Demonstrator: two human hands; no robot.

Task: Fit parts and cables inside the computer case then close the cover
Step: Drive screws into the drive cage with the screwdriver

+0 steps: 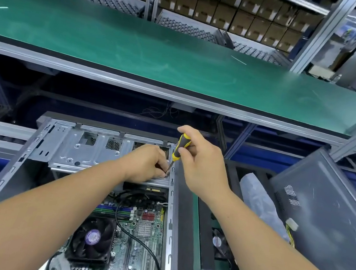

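An open computer case [15,169] lies on its side below me, its motherboard [143,241] and black CPU fan [91,240] exposed. A silver drive cage [81,150] spans the far end. My right hand [200,161] grips a yellow and black screwdriver [181,147], held upright with its tip down at the cage's right corner. My left hand [147,162] rests on the cage there, fingers curled and pinching at the screwdriver's tip; what it pinches is hidden. A black cable [143,243] loops over the board.
A grey side cover [322,216] leans at the right, beside a plastic-wrapped part [257,201]. A second case with a fan [220,244] sits right of mine. A green bench shelf [140,44] runs across above, with stacked cardboard boxes [216,5] behind it.
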